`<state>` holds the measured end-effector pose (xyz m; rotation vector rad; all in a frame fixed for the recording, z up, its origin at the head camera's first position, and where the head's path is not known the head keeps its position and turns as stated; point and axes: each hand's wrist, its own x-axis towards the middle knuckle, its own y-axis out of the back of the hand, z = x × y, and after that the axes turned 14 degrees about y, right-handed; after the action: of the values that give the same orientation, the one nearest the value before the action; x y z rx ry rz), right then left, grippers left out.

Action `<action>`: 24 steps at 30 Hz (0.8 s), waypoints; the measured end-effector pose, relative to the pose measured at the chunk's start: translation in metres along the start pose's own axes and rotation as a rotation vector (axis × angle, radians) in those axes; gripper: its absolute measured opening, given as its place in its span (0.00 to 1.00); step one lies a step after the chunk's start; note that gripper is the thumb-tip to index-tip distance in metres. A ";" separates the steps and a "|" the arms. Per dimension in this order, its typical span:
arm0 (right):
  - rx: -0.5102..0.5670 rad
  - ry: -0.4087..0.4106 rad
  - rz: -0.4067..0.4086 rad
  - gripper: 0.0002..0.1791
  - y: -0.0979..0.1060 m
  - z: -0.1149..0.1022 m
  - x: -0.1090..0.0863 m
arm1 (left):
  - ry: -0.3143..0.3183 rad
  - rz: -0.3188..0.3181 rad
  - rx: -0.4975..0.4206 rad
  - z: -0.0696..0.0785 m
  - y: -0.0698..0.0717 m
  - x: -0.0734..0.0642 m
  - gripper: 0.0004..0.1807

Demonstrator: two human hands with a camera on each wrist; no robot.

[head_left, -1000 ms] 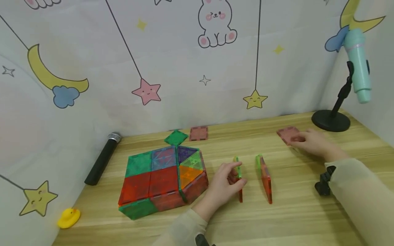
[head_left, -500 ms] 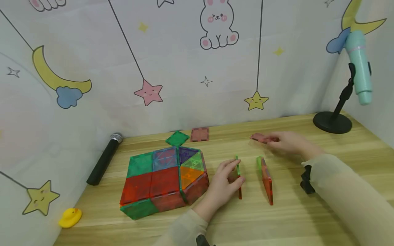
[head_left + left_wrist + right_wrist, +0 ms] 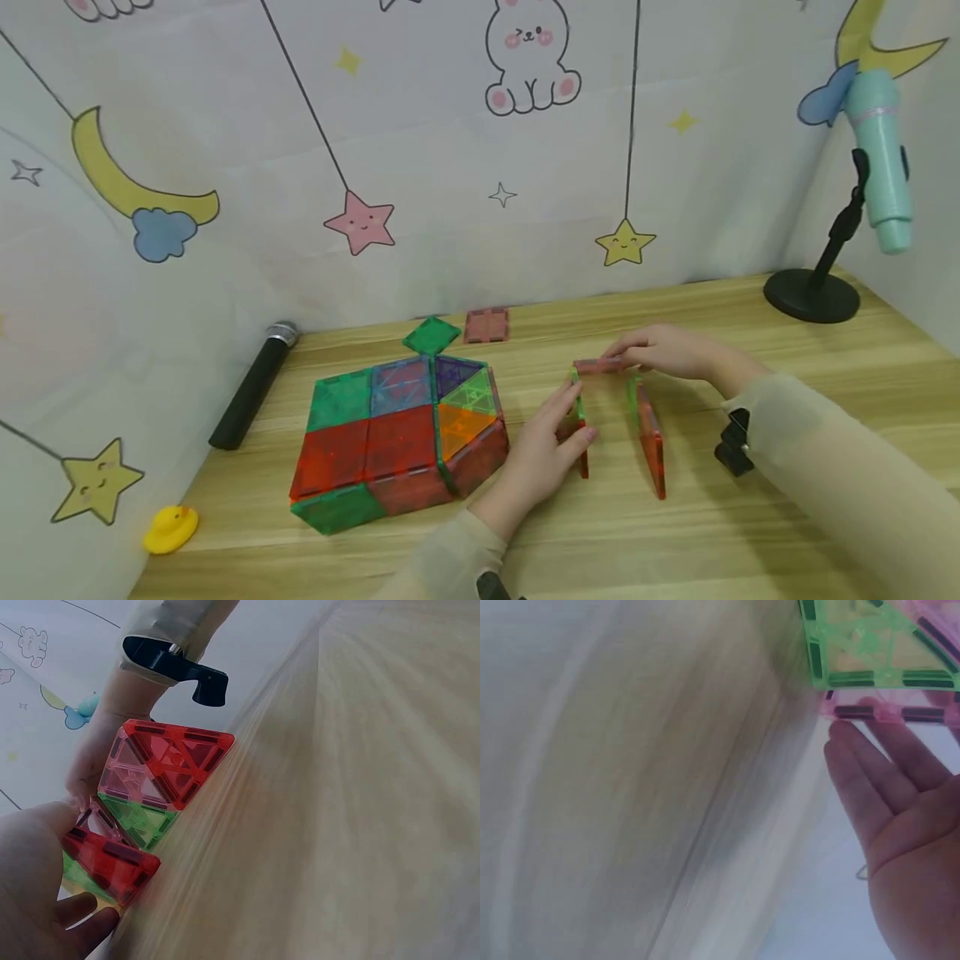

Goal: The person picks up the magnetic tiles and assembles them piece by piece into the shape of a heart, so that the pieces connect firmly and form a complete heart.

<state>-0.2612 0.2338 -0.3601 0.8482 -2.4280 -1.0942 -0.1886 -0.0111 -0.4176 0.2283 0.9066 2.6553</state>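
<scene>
Two short walls of see-through magnetic tiles stand upright on the table. My left hand (image 3: 542, 446) grips the left wall (image 3: 581, 421), thumb at the near side and fingers at the far side; its red tile (image 3: 112, 862) shows in the left wrist view. The right wall (image 3: 651, 442), green and red, stands apart from it, untouched by the left hand. My right hand (image 3: 675, 357) holds a pink square magnetic tile (image 3: 595, 366) on edge across the far ends of the walls. In the right wrist view the fingers lie behind the pink tile (image 3: 885, 714), beside a green tile (image 3: 855, 645).
A low block of coloured magnetic tiles (image 3: 401, 433) sits left of my left hand. Behind it lie a green tile (image 3: 431, 336) and a pink tile (image 3: 486, 325). Farther out are a black microphone (image 3: 251, 392), a yellow duck (image 3: 171, 530) and a mint microphone (image 3: 877, 158) on a stand.
My right hand has picked the pink tile up from the right side of the table and carried it left to the far ends of the walls. The left hand stays on its wall.
</scene>
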 end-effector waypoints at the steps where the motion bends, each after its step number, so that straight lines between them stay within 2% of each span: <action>1: 0.001 0.011 0.004 0.17 0.000 0.000 -0.002 | -0.001 0.000 -0.001 0.000 0.000 0.000 0.31; 6: -0.064 0.044 -0.004 0.15 -0.002 -0.001 -0.010 | -0.020 0.014 0.010 0.001 0.000 -0.001 0.31; 10: -0.093 0.069 -0.026 0.15 -0.003 -0.002 -0.016 | -0.021 -0.004 -0.046 0.004 0.000 -0.005 0.30; 13: -0.072 0.086 -0.026 0.14 -0.005 -0.002 -0.019 | -0.014 -0.022 -0.087 0.004 -0.001 -0.008 0.29; 19: -0.004 0.100 -0.008 0.18 -0.011 0.003 -0.024 | -0.015 -0.005 -0.086 0.004 0.000 -0.009 0.32; 24: 0.038 0.107 0.006 0.20 -0.016 0.001 -0.030 | -0.014 -0.016 -0.098 0.002 0.002 -0.012 0.33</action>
<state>-0.2333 0.2454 -0.3750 0.8871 -2.3686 -0.9780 -0.1773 -0.0160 -0.4155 0.2157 0.7677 2.6717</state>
